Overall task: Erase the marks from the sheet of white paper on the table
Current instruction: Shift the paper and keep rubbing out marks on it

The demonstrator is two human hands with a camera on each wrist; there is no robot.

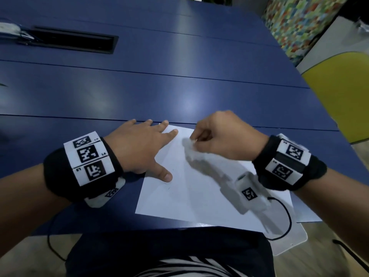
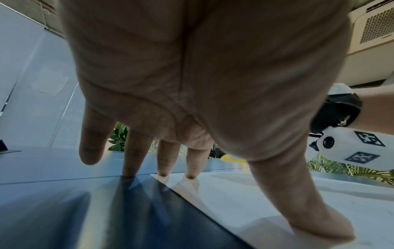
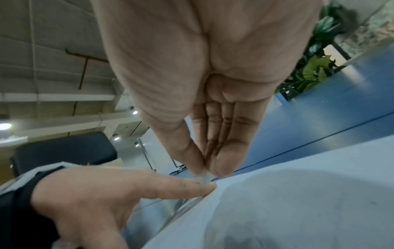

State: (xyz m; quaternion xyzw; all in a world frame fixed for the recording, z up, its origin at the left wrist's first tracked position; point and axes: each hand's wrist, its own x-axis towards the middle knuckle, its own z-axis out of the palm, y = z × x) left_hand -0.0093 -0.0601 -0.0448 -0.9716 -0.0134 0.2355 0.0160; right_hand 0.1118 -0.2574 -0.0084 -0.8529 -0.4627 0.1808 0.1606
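The white sheet of paper (image 1: 189, 192) lies on the blue table (image 1: 159, 86) near its front edge. A few faint small marks (image 1: 169, 188) show on the sheet's left part. My left hand (image 1: 143, 148) lies flat with fingers spread; its thumb and two fingers press the paper's left edge (image 2: 255, 202), the other fingertips (image 2: 127, 173) rest on the table. My right hand (image 1: 199, 136) pinches a small white eraser (image 1: 192, 139) between thumb and fingers, its tip on the paper's far part (image 3: 298, 202), close to the left index finger (image 3: 192, 187). The eraser (image 3: 203, 178) is mostly hidden and blurred.
A black cable slot (image 1: 73, 40) is set into the table at the far left. A yellow chair (image 1: 343, 96) stands to the right. A clear plastic sheet (image 1: 289, 242) juts out under the paper over the table's front edge. A black cable (image 1: 287, 216) loops from my right wrist.
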